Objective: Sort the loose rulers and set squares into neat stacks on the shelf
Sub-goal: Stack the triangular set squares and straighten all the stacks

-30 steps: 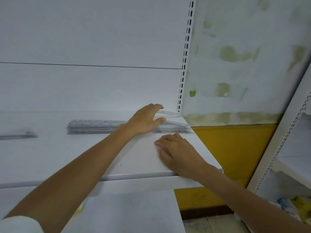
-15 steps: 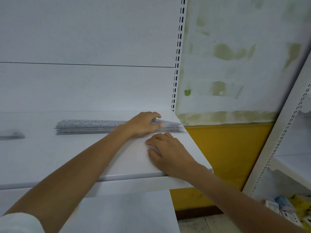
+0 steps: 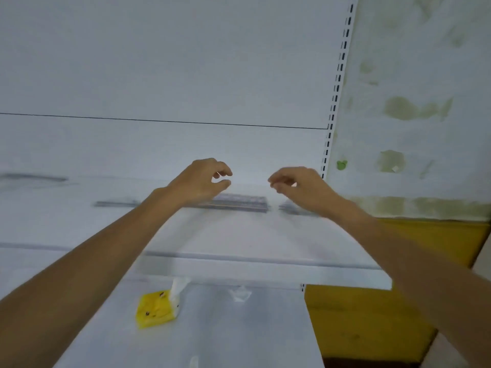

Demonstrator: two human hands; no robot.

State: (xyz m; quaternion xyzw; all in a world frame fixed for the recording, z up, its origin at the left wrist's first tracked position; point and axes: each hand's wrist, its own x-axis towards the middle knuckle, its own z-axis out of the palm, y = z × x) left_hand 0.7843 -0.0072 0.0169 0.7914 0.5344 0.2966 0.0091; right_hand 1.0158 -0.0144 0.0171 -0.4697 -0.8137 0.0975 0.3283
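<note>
A stack of clear rulers (image 3: 239, 203) lies along the back of the white shelf (image 3: 239, 235). Its left end shows past my wrist as a blurred grey streak. A second clear pile (image 3: 291, 208), probably set squares, sits just to its right, half hidden by my right hand. My left hand (image 3: 202, 181) hovers above the ruler stack with fingers curled and apart, holding nothing. My right hand (image 3: 300, 184) hovers at the same height over the right pile, fingers loosely bent, also empty. Another blurred dark pile (image 3: 32, 177) lies far left on the shelf.
A yellow tissue pack (image 3: 155, 309) with a white tissue sticking out lies on the lower shelf (image 3: 239, 328). A slotted upright (image 3: 337, 88) marks the unit's right end. Beyond it are a stained wall and a yellow panel (image 3: 398, 261).
Both hands have lifted off the shelf and the piles and now hover apart above them. The view has shifted, so the lower shelf and tissue pack now show.
</note>
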